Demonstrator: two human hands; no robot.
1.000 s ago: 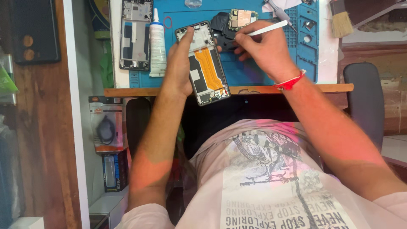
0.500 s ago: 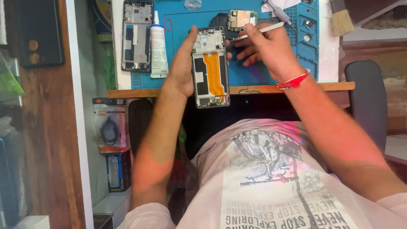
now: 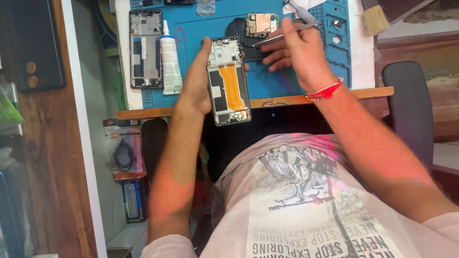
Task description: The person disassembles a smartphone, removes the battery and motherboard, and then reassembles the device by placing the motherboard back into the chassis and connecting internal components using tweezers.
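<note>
My left hand (image 3: pixel 195 81) grips an opened phone (image 3: pixel 228 81) by its left edge, back cover off, with an orange flex cable running down its middle. It is held upright over the near edge of the blue work mat (image 3: pixel 282 81). My right hand (image 3: pixel 299 52) holds metal tweezers (image 3: pixel 287 32) whose tips point left toward a small circuit board (image 3: pixel 260 24) lying on a dark part on the mat. A red thread band circles my right wrist.
A second phone frame (image 3: pixel 145 50) and a white glue tube (image 3: pixel 169 59) lie at the mat's left. A brush (image 3: pixel 375 19) rests at the far right. A wooden table edge (image 3: pixel 143 113) runs below the mat; a dark chair (image 3: pixel 411 110) stands at right.
The opened phone in my left hand has turned from tilted to nearly upright. My right hand with the tweezers stays over the circuit board.
</note>
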